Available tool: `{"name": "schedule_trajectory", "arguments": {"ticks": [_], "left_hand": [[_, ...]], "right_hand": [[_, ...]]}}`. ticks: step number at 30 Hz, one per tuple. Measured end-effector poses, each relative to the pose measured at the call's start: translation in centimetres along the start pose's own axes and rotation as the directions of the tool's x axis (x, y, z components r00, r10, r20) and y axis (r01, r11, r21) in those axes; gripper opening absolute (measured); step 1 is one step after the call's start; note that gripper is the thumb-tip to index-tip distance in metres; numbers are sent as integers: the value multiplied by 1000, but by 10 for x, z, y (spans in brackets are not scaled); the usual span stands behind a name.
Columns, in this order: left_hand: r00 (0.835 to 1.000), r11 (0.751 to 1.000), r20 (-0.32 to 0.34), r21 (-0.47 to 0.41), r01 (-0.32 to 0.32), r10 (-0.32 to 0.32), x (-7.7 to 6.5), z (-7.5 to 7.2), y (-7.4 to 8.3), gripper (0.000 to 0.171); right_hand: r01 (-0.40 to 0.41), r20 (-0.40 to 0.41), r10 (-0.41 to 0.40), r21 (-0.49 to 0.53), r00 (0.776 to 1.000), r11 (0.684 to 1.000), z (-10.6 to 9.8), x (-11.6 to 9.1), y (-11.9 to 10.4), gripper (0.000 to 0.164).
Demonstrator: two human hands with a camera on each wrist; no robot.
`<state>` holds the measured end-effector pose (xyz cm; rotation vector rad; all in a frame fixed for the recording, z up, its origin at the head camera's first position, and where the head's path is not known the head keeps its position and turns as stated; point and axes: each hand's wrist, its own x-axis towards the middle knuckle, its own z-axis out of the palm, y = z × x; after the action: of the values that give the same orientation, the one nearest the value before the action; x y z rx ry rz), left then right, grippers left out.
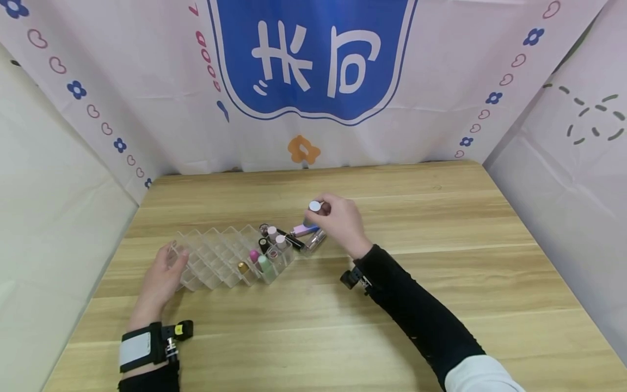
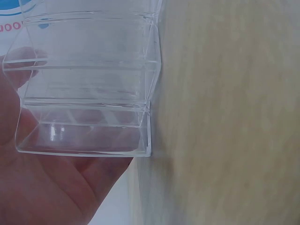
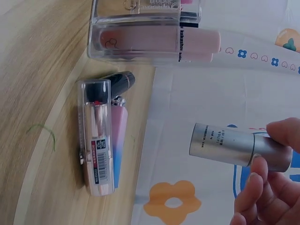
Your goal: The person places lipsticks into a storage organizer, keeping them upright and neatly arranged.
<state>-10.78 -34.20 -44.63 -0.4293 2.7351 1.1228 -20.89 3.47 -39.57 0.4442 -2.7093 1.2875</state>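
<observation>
My right hand [image 1: 343, 220] pinches a silver lipstick tube [image 3: 222, 144] between thumb and fingertips, raised above the table. In the right wrist view it shows small print on its side. My left hand [image 1: 164, 272] grips the left end of a clear lipstick organizer [image 2: 84, 126], thumb at the near side. Several lip products stand in the organizer's right-end compartments, among them a mint-green tube [image 1: 266, 265], a magenta one [image 1: 253, 255] and a gold-topped one [image 1: 243, 267]. The compartments toward my left hand hold nothing.
Loose on the wooden table [image 1: 401, 316], right of the organizer, lie a clear-capped lipstick [image 3: 97, 140], a pink-and-blue tube [image 3: 119, 140] and a black tube [image 3: 123, 83]. A printed cloth [image 1: 166, 98] hangs behind the table's far edge.
</observation>
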Motion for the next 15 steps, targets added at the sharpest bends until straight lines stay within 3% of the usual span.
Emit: {"name": "schedule_trajectory", "arguments": {"ticks": [15], "left_hand": [[1000,1000,-9,-11,-10,10,-2,1,1,79]], "right_hand": [[85,7,-86,64,996,994,6,-3,-18,24]]}}
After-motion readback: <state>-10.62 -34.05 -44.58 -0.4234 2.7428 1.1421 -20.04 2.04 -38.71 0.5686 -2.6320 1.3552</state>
